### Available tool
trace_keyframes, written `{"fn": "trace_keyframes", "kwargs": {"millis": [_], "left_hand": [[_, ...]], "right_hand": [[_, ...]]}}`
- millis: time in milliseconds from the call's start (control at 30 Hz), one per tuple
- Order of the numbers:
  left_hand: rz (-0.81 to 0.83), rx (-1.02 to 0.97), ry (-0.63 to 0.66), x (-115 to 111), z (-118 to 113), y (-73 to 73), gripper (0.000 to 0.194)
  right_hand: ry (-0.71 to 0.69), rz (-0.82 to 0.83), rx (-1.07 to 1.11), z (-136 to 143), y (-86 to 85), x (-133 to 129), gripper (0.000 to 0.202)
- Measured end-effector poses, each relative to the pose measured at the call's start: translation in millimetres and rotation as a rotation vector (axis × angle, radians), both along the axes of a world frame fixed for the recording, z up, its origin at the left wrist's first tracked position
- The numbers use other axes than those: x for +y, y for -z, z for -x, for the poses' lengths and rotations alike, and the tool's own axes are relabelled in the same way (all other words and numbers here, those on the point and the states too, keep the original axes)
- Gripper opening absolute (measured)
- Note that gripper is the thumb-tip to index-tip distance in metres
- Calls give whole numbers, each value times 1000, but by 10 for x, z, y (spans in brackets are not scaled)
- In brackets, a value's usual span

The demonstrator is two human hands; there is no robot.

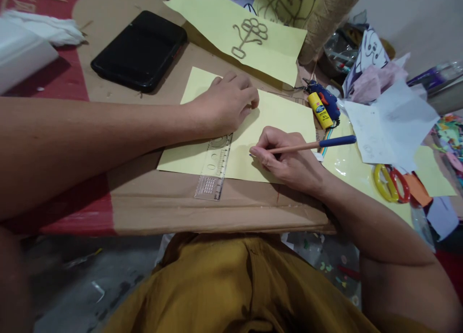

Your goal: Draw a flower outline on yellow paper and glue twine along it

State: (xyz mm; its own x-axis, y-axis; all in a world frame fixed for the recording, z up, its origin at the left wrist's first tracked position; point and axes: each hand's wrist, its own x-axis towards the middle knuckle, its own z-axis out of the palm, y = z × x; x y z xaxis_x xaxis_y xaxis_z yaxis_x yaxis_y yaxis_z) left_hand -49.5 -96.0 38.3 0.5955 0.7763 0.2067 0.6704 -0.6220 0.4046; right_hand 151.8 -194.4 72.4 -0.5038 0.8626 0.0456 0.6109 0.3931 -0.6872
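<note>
Here, a seated person's two bare hands work over a plain yellow sheet, which lies on the cardboard-covered tabletop near its front edge. The left hand lies palm down on the sheet, its fingers bent; whether they grip anything underneath cannot be told. A clear ruler emerges from beneath this hand and slants toward the person, its near end reaching past the lower edge of the sheet. The right hand, to the right of the ruler, has its fingers closed around a pencil. The pencil's point is directed left over the sheet, apart from the ruler, and its blue end points right; contact between point and paper cannot be made out.

Beyond the sheet, a second yellow paper bears a raised outline of a potted flower. A black device lies to the left of this paper, and a roll of twine stands at its right. Nearer the right hand is a yellow glue stick; farther right are scissors with one yellow and one red handle loop.
</note>
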Motion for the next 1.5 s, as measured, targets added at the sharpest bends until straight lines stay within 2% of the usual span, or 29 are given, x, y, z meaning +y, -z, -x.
{"fn": "trace_keyframes", "kwargs": {"millis": [233, 533, 700, 833, 1033, 1333, 1500], "left_hand": [[2, 77, -14, -37, -29, -64, 37], [-59, -18, 27, 67, 5, 72, 32], [-46, 8, 17, 68, 6, 63, 31], [-25, -52, 2, 46, -5, 37, 27], [-54, 45, -6, 15, -34, -2, 31], [-43, -9, 10, 64, -13, 65, 30], [-37, -18, 5, 70, -14, 82, 28]], "right_hand": [[-3, 11, 0, -13, -9, -26, 36], [-8, 47, -6, -34, -20, -74, 33], [-27, 51, 2, -45, -24, -106, 34], [-49, 40, -16, -49, -32, -132, 31], [-66, 30, -23, -49, -53, -136, 30], [-93, 9, 31, -58, -57, -124, 28], [40, -59, 107, -239, -182, -146, 33]]}}
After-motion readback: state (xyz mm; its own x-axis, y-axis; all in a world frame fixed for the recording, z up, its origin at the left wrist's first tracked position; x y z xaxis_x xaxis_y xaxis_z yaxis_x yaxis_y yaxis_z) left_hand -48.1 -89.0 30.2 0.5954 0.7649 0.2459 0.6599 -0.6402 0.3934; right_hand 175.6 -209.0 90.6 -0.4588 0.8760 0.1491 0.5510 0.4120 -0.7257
